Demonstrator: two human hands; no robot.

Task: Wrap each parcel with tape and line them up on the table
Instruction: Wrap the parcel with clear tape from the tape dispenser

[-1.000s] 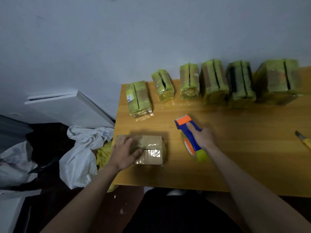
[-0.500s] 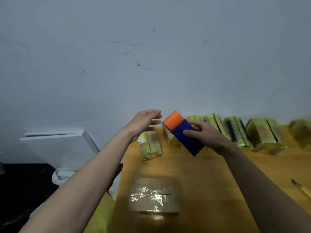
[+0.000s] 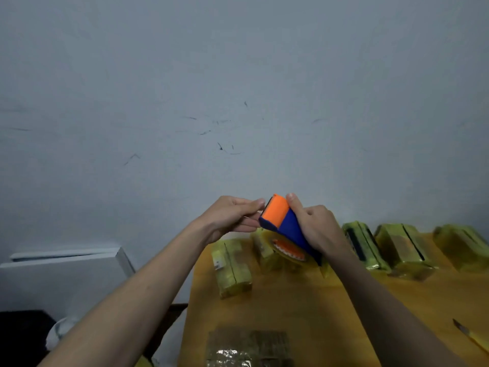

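My right hand (image 3: 315, 223) holds a blue and orange tape dispenser (image 3: 284, 226) raised above the table, its tape roll showing underneath. My left hand (image 3: 232, 218) is at the dispenser's orange front edge, fingers pinched there, seemingly on the tape end. A brown cardboard parcel (image 3: 248, 348) with some clear tape on it lies at the near table edge below my arms. Several parcels wrapped in yellow tape stand in a row along the far edge, among them one at the left (image 3: 232, 266) and others at the right (image 3: 402, 247). Part of the row is hidden behind the dispenser.
The wooden table (image 3: 304, 308) stands against a grey wall. A utility knife (image 3: 471, 337) lies at the right edge of the table. A white board (image 3: 66, 268) leans left of the table, with a white bag (image 3: 60, 329) on the floor below.
My left hand left the brown parcel and rose to the dispenser's front edge. My right hand lifted the dispenser off the table. The camera tilted up toward the wall.
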